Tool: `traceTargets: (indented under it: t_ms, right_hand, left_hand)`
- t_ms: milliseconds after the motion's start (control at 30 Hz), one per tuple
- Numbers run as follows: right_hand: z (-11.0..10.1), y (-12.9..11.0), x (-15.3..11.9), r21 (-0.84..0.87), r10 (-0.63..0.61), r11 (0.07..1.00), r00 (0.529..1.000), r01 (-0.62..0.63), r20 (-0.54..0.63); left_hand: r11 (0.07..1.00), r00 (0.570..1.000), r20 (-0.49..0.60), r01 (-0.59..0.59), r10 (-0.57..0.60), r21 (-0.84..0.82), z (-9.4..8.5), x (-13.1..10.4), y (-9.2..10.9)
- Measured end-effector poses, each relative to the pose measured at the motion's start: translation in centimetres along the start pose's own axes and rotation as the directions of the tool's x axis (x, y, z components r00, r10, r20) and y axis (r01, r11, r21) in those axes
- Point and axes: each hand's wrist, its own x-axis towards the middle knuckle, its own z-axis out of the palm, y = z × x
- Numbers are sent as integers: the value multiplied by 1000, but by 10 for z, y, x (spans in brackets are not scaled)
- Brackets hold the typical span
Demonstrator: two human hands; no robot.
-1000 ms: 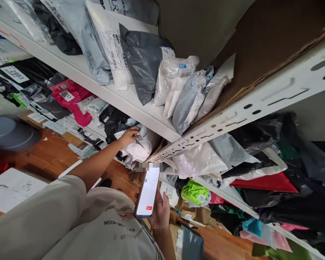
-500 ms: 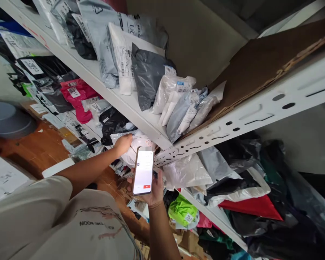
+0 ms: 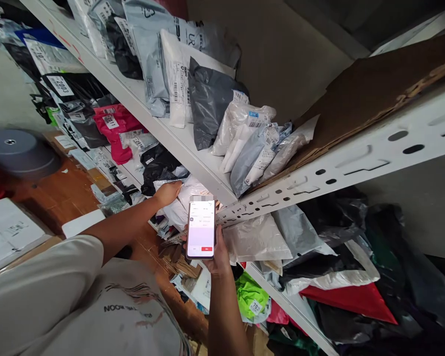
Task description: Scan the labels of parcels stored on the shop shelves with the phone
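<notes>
My right hand (image 3: 219, 254) is wrapped round a smartphone (image 3: 200, 230), its lit screen facing me with a red button near the bottom. Just beyond the phone, my left hand (image 3: 168, 194) pinches the edge of a white plastic parcel (image 3: 185, 195) on the lower shelf level. The phone hides part of that parcel, and the shelf edge above covers some of it too. Black plastic parcels (image 3: 157, 165) lie close behind my left hand. To the right of the phone sits another white parcel (image 3: 257, 240).
A white metal shelf edge (image 3: 193, 153) and a perforated beam (image 3: 319, 170) meet above my hands. Grey and white parcels (image 3: 209, 106) stand on the upper shelf. A bright green parcel (image 3: 249, 295) lies lower down. On the left are a grey round object (image 3: 18, 153) and a white box (image 3: 13, 232).
The camera view has shifted slightly. More lines of content now show on the phone screen. My left hand stays on the white parcel and my right hand keeps hold of the phone.
</notes>
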Motion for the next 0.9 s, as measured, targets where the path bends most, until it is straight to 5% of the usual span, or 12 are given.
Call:
traceTargets:
  t_ms: [333, 567, 900]
  right_hand:
    - [-8, 12, 5, -99, -193, 979, 972, 180, -136]
    - [-7, 14, 2, -134, -222, 967, 974, 215, -39]
    - [-7, 13, 2, -169, -264, 954, 961, 248, -80]
  left_hand:
    - [999, 998, -50, -44, 44, -1, 11, 2, -12]
    - [998, 996, -75, -55, 54, -13, 14, 3, -16]
    - [997, 992, -101, -73, 69, -27, 17, 4, -19]
